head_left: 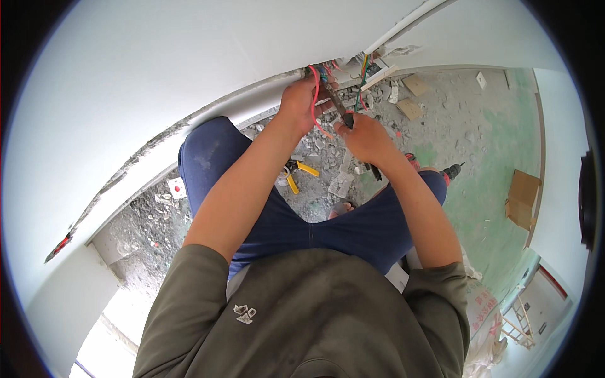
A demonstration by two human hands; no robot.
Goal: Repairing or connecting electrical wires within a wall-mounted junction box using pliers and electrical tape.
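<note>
My left hand [299, 103] is up at the slot along the foot of the white wall, its fingers closed around a bundle of electrical wires. A red wire [313, 104] loops down across that hand, its loose end hanging below. My right hand [367, 140] grips dark pliers [337, 103], whose metal jaws reach to the wires beside my left fingertips. One black handle end sticks out below my right palm. Green and yellow wires [363, 74] hang from the wall just right of the pliers. The exact spot where the jaws meet the wires is partly hidden by my fingers.
Wire strippers with yellow handles [307, 168] lie on rubble between my knees. A red and black power drill [451, 172] lies beyond my right knee. Cardboard pieces [410, 108], a cardboard box [522, 199] and a white socket plate [177, 188] are on the floor.
</note>
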